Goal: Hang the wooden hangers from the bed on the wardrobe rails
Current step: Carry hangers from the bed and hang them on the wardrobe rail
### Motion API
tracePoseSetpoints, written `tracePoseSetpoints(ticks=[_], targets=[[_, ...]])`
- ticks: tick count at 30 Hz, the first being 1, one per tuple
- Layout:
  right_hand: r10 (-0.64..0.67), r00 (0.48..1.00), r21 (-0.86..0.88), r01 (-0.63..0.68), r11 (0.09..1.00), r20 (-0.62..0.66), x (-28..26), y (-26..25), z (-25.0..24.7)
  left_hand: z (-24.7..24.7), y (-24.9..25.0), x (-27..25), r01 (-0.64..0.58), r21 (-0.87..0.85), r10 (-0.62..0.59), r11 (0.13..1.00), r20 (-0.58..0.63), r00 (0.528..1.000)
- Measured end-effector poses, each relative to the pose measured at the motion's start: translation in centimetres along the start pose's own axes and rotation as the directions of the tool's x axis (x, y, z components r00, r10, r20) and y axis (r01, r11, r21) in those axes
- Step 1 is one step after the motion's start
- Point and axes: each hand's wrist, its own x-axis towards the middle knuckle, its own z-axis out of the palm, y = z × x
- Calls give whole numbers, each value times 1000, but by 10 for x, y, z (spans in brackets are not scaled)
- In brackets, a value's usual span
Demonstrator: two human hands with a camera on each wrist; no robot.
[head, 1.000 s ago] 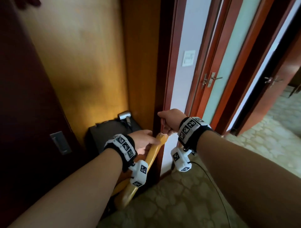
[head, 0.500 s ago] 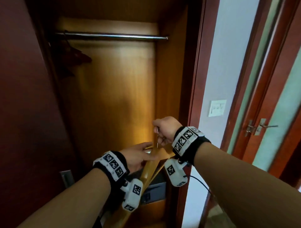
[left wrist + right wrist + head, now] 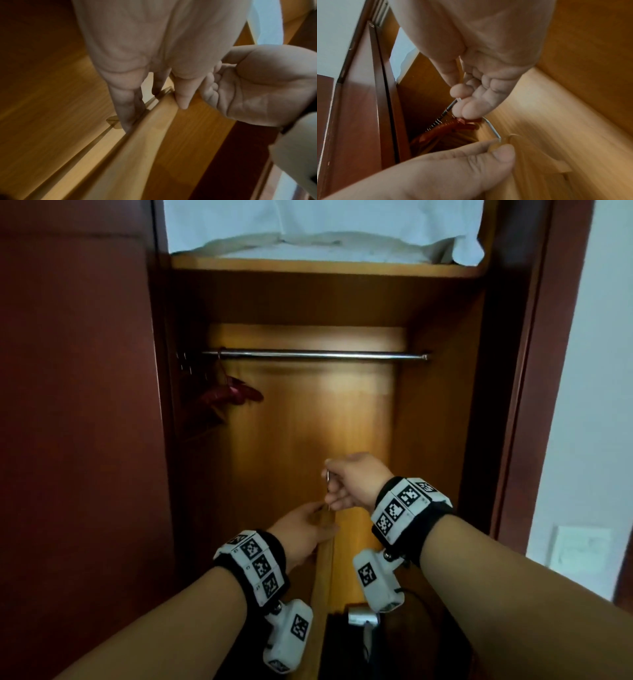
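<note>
hanger: pale wood, metal hook | left hand grips wood | right hand pinches hook

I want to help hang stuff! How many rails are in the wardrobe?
1: the rail spans the wardrobe under the shelf, with dark hangers at its left end. More rails may be hidden.

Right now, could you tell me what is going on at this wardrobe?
A person stands at the open wardrobe holding a light wooden hanger in both hands. The right hand pinches its metal hook, while the left hand grips the wooden top just below. The hanger is below the metal rail and not yet hooked on it. Several dark red hangers hang at the rail's left end, and folded white bedding lies on the shelf above.
</note>
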Motion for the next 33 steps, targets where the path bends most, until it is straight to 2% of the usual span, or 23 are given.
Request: tracePoseSetpoints(ticks=[3, 6, 12, 14, 17, 23, 29, 33], targets=[[-92, 995, -74, 89, 993, -39, 34, -33, -7, -30, 43, 39, -118, 4, 117, 993, -107, 987], [-125, 990, -163, 114, 980, -59, 72, -53, -12, -60, 85, 78, -205, 0, 203, 979, -154, 967], [-130, 990, -230, 114, 966, -53, 133, -65, -2, -102, 152, 130, -295, -77, 279, 952, -165, 946], [-104, 995, -227, 98, 969, -12, 147, -66, 3, -113, 166, 140, -285, -97, 268, 954, -154, 951], [-57, 992, -223, 82, 971, 117, 165, -68, 7, -127, 181, 150, -260, -86, 247, 962, -140, 959], [-51, 976, -158, 86, 984, 214, 196, -75, 16, -144, 201, 172, -286, -112, 257, 952, -222, 941], [-179, 972, -131, 200, 971, 152, 223, -86, 17, -150, 213, 185, -226, -132, 182, 965, -281, 942], [-163, 970, -97, 182, 978, 178, 234, -86, 22, -153, 216, 183, -125, -121, 99, 985, -203, 974]])
